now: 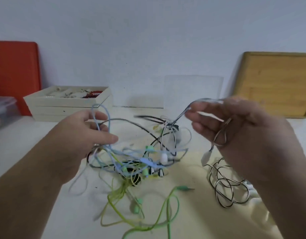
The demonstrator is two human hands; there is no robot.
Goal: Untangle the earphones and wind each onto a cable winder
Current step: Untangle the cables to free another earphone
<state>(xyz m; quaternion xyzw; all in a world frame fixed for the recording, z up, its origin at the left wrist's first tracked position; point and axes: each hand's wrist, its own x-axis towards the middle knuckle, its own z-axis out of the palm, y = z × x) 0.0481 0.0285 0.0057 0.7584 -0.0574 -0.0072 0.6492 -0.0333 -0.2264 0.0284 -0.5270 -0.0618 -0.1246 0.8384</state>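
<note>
Both hands are raised above the white worktop (45, 213) with a tangle of earphones (140, 161) strung between them. The left hand (86, 135) has its fingers curled round a bundle of pale blue cable (104, 118); one loop stands up over the thumb, and further strands trail down from the hand into the tangle. The right hand (235, 128) pinches a white-and-dark cable (181, 114) between thumb and fingertips, a loop of the same cable hanging across the palm. That cable runs taut down and left to a knot near the middle of the worktop. The image is motion-blurred here, so the exact finger contact cannot be told.

The tangle partly lifts off the worktop and holds blue, black, white and green strands with several earbuds and inline remotes. A green cable (167, 209) with a jack plug (185, 188) lies loose in front. A black-and-white striped cable (224, 187) lies coiled beneath the right wrist.

At the rear stand a cream box (66, 107), a red board (14, 71) and a wooden tray (276, 83) leaning on the wall.
</note>
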